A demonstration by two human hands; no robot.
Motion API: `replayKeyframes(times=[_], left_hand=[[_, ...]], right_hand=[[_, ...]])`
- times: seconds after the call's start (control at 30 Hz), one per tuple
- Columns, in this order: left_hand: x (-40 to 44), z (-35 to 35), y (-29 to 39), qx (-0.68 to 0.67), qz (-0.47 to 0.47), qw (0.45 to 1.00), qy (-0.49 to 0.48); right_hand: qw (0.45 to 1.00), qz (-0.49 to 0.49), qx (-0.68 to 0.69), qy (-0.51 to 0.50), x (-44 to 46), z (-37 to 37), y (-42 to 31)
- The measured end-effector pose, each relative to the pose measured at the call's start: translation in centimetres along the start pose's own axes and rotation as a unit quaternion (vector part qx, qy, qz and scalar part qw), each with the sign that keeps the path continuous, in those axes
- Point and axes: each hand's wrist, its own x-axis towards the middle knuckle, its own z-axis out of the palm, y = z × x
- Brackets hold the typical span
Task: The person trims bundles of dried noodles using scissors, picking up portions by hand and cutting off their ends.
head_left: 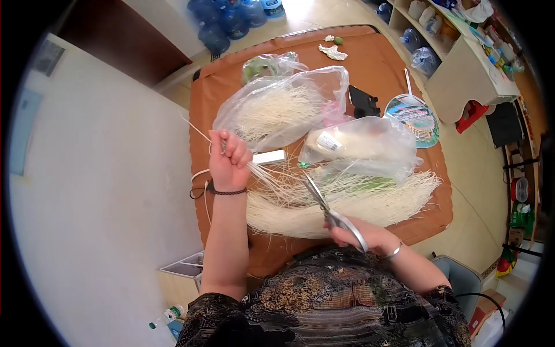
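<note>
My left hand [230,155] is closed round several pale strands, raised over the left side of the table; their ends fan out to the right. A pair of silver scissors [325,203] is in my right hand [352,231], blades slightly apart and pointing up and left. Between the hands and below them lies a long bundle of pale strands [347,211], with some green ones among it. Behind it are an open clear bag [277,115] of similar strands and a second plastic bag [364,144] with a white label.
On the brown-covered table [376,63] are a white power strip [269,157], a black phone-like object [363,103], a round fan [413,118], a crumpled tissue [333,53] and a bag with something green [266,68]. A wall stands left, shelves right.
</note>
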Motion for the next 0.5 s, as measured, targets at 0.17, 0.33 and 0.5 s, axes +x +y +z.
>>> replayKeyframes(times=[0.17, 0.33, 0.5], left_hand=[[-1.9, -0.8, -3.5, -0.010, -0.042, 0.997, 0.058], [-2.6, -1.6, -5.1, 0.016, -0.073, 0.991, 0.112], [-1.5, -0.3, -4.4, 0.096, -0.067, 0.982, 0.150]], right_hand=[[1.000, 0.003, 0.022, -0.014, 1.9, 0.3, 0.8], [0.998, 0.058, 0.022, 0.020, 2.5, 0.9, 0.3], [0.982, 0.166, 0.062, 0.069, 0.5, 0.1, -0.1]])
